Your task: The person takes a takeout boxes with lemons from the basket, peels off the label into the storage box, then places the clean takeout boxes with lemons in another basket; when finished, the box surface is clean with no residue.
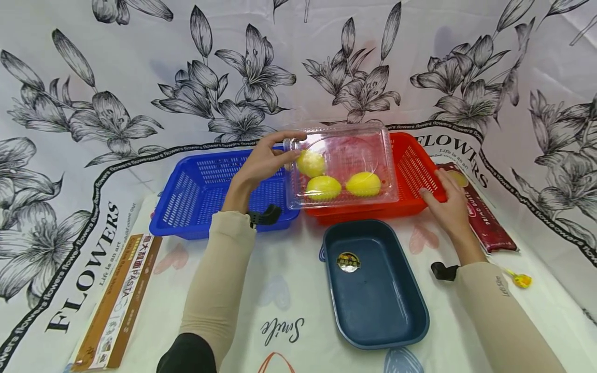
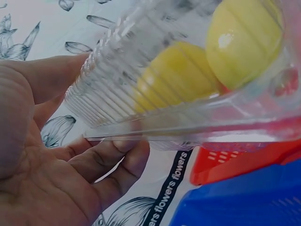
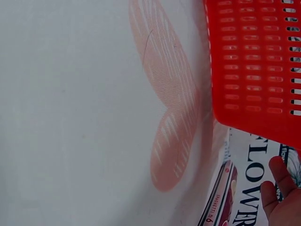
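In the head view, my left hand [image 1: 266,160] grips the left end of a clear plastic box [image 1: 342,132], held tilted above the red basket [image 1: 415,160]. Several yellow lemons, or lemon-like fruits, lie inside, one of them [image 1: 364,184] on the right. The left wrist view has the thumb on one side of the box's ribbed wall [image 2: 101,89] and curled fingers [image 2: 134,160] under its edge. My right hand [image 1: 450,207] is beside the red basket's right corner, fingers spread and holding nothing. Whether its thumb touches the rim I cannot tell.
A blue basket [image 1: 186,189] stands left of the red one. In front sits a dark blue tray [image 1: 373,300] with a gold sticker. A pasta box [image 1: 116,305] lies at left, a red spaghetti packet [image 1: 489,223] at right, near a small yellow flower [image 1: 521,280].
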Demonstrator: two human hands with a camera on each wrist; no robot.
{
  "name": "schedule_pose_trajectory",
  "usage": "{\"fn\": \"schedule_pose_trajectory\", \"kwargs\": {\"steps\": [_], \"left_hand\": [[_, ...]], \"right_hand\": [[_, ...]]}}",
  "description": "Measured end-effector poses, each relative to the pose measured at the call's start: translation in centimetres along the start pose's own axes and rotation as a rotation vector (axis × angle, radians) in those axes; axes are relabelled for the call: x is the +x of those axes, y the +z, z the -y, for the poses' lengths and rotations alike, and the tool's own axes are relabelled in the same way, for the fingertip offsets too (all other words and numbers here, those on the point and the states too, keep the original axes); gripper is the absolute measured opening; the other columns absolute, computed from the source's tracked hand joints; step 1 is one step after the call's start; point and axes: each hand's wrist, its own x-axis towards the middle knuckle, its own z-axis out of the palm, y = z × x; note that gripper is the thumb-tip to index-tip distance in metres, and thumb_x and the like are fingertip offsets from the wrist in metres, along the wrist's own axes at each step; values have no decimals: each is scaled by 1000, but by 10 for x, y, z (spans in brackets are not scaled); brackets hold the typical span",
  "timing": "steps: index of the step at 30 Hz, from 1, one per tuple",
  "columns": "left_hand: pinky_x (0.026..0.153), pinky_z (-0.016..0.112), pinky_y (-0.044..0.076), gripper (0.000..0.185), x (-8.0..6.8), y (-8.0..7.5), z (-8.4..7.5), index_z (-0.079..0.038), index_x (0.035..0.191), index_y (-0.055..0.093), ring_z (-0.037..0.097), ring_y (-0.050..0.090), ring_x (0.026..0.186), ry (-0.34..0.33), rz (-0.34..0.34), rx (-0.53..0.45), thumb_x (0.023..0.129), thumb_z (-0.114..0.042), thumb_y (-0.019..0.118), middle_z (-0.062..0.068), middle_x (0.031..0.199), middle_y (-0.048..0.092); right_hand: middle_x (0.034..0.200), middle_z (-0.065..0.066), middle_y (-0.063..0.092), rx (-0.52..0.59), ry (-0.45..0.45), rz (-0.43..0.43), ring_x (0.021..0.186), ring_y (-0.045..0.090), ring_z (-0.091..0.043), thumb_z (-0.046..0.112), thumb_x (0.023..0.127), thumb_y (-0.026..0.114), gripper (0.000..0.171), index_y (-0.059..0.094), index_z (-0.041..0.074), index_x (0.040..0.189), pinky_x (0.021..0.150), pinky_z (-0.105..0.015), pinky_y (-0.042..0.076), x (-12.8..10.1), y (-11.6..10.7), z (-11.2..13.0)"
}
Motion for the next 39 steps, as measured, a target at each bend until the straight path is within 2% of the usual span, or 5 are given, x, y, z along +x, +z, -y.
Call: {"fn": "schedule_pose_trajectory", "kwargs": {"steps": [6,18,25,31,39], "left_hand": [[103,41,49,41,13,9,5,-16,139,63,20,55,128,38,-10,12,98,-17,68,-2,147,57],[99,45,49,40,37,28,23,-18,138,64,27,53,128,-12,-6,15,98,-19,68,-1,150,55],[71,30,57,41,51,42,30,-19,140,62,21,61,78,-15,3,-24,99,-18,66,0,148,55],[71,32,57,41,59,54,36,-23,140,63,20,62,72,-21,5,-9,100,-18,65,1,149,53],[89,38,56,39,73,69,43,-26,138,64,25,54,124,-89,-12,-9,100,-18,65,2,156,46]], "right_hand": [[168,-9,31,21,25,2,154,23,-39,32,98,60,67,39,13,158,120,-72,15,0,0,1],[166,-11,34,58,12,-22,154,26,-38,28,96,63,66,42,12,156,122,-69,17,1,3,-1],[166,-9,34,66,20,-29,153,26,-39,28,96,63,65,42,12,156,121,-68,19,1,3,-3],[166,-8,34,67,36,-29,153,27,-36,29,95,64,66,43,13,156,121,-68,20,0,4,-1],[166,-9,35,45,19,-40,152,29,-38,30,95,64,66,44,13,155,121,-70,18,0,5,-1]]}}
